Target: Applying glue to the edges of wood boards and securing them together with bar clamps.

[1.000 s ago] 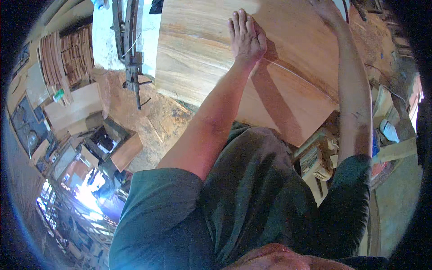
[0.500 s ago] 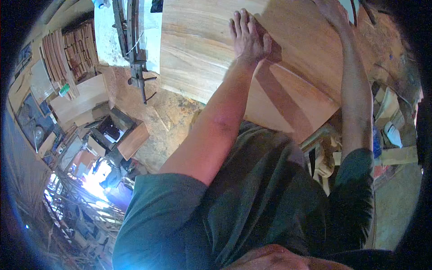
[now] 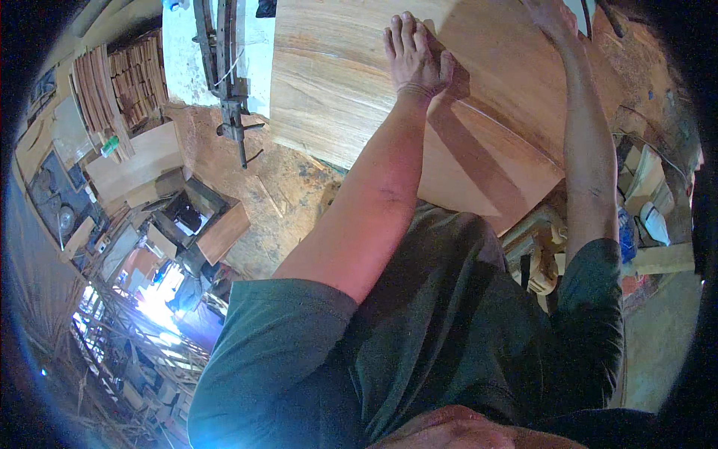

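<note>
My left hand (image 3: pixel 416 60) lies flat on a wide, light-brown wooden board (image 3: pixel 321 82), fingers stretched forward and thumb out to the side. Its shadow falls across the board beside the thumb. A curved line, either a seam or a step, crosses the wood to the right of my wrist, and a plainer wooden section (image 3: pixel 449 176) lies nearer my body. At the upper edge of the picture, my right hand (image 3: pixel 552 21) reaches over the board's far right side. Its fingertips are cut off or blurred, so I cannot tell whether they hold anything.
Left of the board, a long dark metal clamp (image 3: pixel 228 82) rests on a white surface (image 3: pixel 179 67). Further left are stacked wooden strips (image 3: pixel 138 86) and an open dark wooden box (image 3: pixel 198 206). Wood offcuts (image 3: pixel 645 179) and a blue bottle-like thing (image 3: pixel 627 236) lie at right.
The view has shifted slightly, moving the clamp and board a little to the right. My left hand stays flat on the wood, and my right arm is nearly unmoved.
</note>
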`<action>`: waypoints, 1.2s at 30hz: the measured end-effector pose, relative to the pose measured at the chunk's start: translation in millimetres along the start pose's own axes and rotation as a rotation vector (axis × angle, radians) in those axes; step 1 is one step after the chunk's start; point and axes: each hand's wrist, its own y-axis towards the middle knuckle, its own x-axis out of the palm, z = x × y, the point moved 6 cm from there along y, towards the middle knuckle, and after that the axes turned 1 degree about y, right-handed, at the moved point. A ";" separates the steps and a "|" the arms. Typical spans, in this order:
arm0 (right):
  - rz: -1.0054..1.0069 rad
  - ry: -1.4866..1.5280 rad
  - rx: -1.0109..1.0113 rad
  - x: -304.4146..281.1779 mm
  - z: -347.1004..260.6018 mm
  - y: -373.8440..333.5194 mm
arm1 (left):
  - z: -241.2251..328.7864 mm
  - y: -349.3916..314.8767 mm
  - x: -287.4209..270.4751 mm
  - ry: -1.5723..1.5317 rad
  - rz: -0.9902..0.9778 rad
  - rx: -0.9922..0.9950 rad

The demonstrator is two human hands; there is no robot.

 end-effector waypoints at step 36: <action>0.097 -0.268 -0.114 29.9 32.8 21.6 | 4.1 -1.6 3.2 -0.011 0.018 0.015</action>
